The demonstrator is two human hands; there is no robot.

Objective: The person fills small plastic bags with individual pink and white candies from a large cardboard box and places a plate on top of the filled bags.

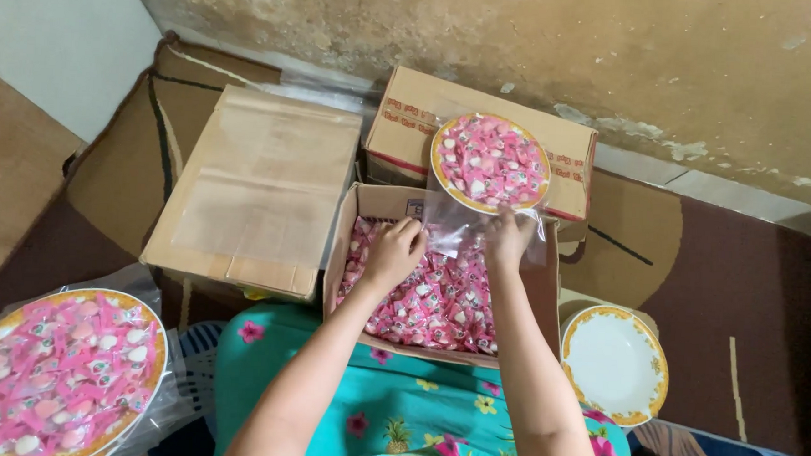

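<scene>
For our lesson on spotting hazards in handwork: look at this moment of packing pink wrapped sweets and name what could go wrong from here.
1. The left hand and right hand hold a thin clear bag over the open box of sweets; it might slip or tear.
2. The filled plate rests on a closed carton just beyond the hands; a knock could tip it.
3. The empty plate sits close to the right elbow.

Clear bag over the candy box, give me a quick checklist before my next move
1. Both hands on the bag: ok, left hand and right hand pinch it.
2. Bag mouth open: cannot tell.
3. Bag over the box: ok.
4. Candy left in the box: ok.
5. Full plate steady on the rear carton: ok.
6. Empty plate close by: ok.
</scene>
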